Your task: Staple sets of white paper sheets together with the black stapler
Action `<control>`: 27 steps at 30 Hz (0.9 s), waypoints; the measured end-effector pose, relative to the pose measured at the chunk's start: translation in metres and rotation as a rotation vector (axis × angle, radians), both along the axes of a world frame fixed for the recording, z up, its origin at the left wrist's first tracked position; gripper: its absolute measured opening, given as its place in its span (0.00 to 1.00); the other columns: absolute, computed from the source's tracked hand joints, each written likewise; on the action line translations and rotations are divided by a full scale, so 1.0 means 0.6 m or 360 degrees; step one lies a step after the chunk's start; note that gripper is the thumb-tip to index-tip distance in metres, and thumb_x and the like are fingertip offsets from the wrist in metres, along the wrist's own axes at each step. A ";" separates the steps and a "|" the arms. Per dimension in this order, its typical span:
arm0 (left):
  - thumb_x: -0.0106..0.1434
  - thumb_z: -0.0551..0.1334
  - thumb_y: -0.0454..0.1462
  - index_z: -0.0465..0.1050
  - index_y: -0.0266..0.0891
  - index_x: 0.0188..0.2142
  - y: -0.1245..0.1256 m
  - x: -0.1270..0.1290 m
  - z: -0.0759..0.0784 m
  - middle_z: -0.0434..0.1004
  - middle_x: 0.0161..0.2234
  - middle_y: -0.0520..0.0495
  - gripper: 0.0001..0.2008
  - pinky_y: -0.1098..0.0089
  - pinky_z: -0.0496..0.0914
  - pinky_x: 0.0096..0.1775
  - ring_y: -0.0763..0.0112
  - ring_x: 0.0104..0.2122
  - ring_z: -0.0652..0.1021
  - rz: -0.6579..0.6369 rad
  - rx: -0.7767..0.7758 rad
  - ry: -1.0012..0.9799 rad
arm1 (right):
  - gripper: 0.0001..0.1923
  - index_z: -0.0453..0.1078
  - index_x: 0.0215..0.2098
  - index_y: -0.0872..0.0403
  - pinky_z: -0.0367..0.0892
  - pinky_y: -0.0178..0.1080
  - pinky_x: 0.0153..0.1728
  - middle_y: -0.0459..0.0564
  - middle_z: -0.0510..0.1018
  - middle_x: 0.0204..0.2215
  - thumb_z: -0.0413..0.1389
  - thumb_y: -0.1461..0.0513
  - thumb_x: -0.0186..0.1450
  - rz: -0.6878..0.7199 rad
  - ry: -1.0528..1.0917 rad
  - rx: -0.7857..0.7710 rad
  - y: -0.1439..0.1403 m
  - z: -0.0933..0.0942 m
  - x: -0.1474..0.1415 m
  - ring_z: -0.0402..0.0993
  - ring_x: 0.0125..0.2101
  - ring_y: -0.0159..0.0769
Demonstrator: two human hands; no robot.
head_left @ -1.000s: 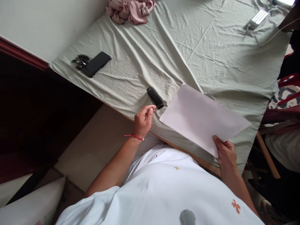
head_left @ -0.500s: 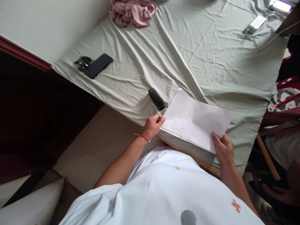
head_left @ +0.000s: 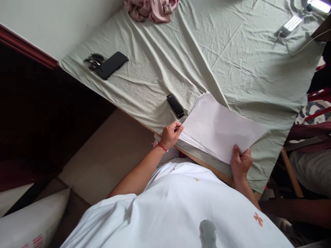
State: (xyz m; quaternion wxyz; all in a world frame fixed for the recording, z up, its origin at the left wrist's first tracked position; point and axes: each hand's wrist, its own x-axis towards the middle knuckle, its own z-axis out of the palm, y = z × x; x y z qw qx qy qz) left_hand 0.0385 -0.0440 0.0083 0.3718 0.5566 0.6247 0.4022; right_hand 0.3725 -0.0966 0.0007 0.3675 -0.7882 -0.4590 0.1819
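Observation:
A stack of white paper sheets (head_left: pixel 217 124) lies at the front edge of the cloth-covered table, its sheets slightly fanned along the left and near edges. My left hand (head_left: pixel 172 134), with a red string on the wrist, pinches the stack's left corner. At the near right corner my right hand (head_left: pixel 241 161) grips the paper, thumb on top and fingers underneath. Just beyond my left hand lies a black stapler (head_left: pixel 175 105), apart from the sheets.
A black phone (head_left: pixel 112 65) lies beside a bunch of keys (head_left: pixel 94 60) near the table's left edge. Pink cloth (head_left: pixel 152 10) is heaped at the back. A lit white device with a cable (head_left: pixel 291 26) sits far right. Another person's arm (head_left: pixel 294 212) shows at lower right.
The sheets have spread apart a little at the left and near edges, and the top sheet has shifted up and right. My right hand has moved slightly left.

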 end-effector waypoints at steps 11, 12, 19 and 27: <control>0.65 0.63 0.43 0.74 0.39 0.47 -0.010 -0.006 -0.007 0.75 0.25 0.56 0.14 0.74 0.66 0.31 0.76 0.23 0.70 -0.0008 -0.0038 -0.0033 | 0.25 0.64 0.31 0.51 0.61 0.38 0.33 0.46 0.74 0.26 0.59 0.40 0.64 -0.0032 0.0030 0.0046 -0.002 -0.005 -0.004 0.67 0.27 0.34; 0.65 0.63 0.43 0.73 0.40 0.48 -0.010 -0.004 -0.006 0.75 0.24 0.57 0.14 0.74 0.66 0.32 0.76 0.23 0.70 0.0014 -0.0030 0.0010 | 0.24 0.64 0.31 0.51 0.61 0.38 0.33 0.46 0.74 0.26 0.59 0.40 0.64 -0.0029 0.0033 0.0045 -0.002 -0.005 -0.004 0.67 0.27 0.34; 0.68 0.62 0.43 0.76 0.39 0.45 -0.005 0.002 -0.002 0.78 0.24 0.54 0.12 0.72 0.68 0.35 0.73 0.25 0.74 0.0052 0.0020 0.0175 | 0.24 0.66 0.33 0.52 0.61 0.39 0.35 0.47 0.76 0.28 0.58 0.40 0.65 -0.0022 0.0061 0.0038 -0.004 -0.005 -0.006 0.68 0.29 0.35; 0.69 0.61 0.46 0.72 0.41 0.35 -0.002 -0.001 -0.007 0.72 0.22 0.54 0.12 0.72 0.67 0.34 0.73 0.25 0.74 0.0074 0.0017 0.0202 | 0.24 0.66 0.31 0.51 0.61 0.40 0.34 0.47 0.73 0.25 0.60 0.40 0.63 -0.0035 0.0006 0.0035 -0.002 -0.003 -0.005 0.66 0.28 0.36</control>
